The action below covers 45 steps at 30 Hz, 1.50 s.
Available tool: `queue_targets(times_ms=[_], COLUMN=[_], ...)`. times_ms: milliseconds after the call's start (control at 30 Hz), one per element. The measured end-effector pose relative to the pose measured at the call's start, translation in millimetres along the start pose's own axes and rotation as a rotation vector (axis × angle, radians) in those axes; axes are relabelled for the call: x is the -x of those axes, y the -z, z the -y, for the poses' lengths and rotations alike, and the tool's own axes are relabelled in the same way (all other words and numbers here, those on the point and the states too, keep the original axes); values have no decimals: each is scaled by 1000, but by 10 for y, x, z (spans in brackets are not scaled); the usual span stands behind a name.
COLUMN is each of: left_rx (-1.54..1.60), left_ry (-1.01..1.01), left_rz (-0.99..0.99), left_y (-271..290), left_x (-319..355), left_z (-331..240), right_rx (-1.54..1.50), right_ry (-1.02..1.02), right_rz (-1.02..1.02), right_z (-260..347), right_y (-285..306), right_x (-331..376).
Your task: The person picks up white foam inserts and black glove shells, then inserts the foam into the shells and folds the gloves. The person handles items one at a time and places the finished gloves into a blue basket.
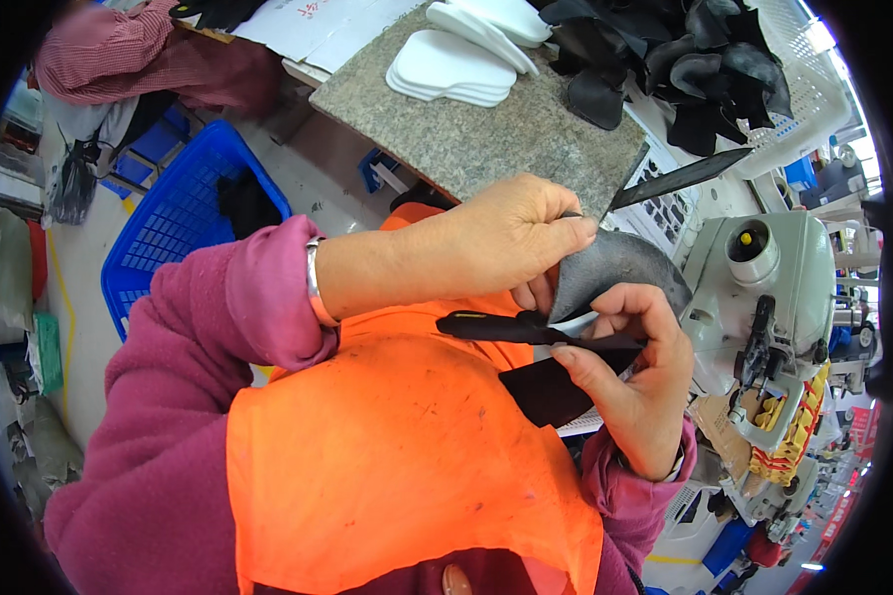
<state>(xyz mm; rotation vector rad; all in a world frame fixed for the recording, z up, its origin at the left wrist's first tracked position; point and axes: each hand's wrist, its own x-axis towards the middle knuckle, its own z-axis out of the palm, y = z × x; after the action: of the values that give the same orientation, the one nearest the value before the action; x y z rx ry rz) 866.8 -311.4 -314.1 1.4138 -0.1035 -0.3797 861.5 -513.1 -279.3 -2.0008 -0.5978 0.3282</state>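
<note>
Both hands work close to the chest, above an orange apron (397, 466). The left hand (496, 243) is closed, pinching the upper edge of a curved grey leather piece (615, 268). The right hand (630, 372) is curled shut around a black-handled tool (506, 327) and touches the same piece from below. Behind them, on the speckled stone worktop (466, 134), white insoles (456, 64) lie stacked near its far edge. A white mesh basket (784, 59) at the right holds dark leather pieces (685, 69). A blue basket (184, 213) on the floor holds something dark.
</note>
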Motion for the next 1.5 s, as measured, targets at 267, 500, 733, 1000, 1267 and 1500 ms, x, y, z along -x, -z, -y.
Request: queue_targets(times_ms=[267, 500, 733, 1000, 1267, 1500], left_rx=[70, -323, -439, -205, -87, 176], left_ry=[118, -120, -217, -153, -11, 53], left_rz=[85, 167, -26, 18, 12, 100], left_y=[22, 42, 13, -15, 40, 61], left_x=[-3, 103, 94, 102, 116, 146], left_z=[44, 178, 287, 351, 343, 321], right_rx=[171, 206, 213, 232, 278, 219], right_ry=[144, 199, 177, 205, 233, 155], right_rz=[87, 35, -67, 56, 56, 28], right_z=[-105, -102, -66, -38, -12, -31], right_y=[-33, -59, -143, -129, -141, -130], right_x=[-69, -101, -82, -86, -82, -99])
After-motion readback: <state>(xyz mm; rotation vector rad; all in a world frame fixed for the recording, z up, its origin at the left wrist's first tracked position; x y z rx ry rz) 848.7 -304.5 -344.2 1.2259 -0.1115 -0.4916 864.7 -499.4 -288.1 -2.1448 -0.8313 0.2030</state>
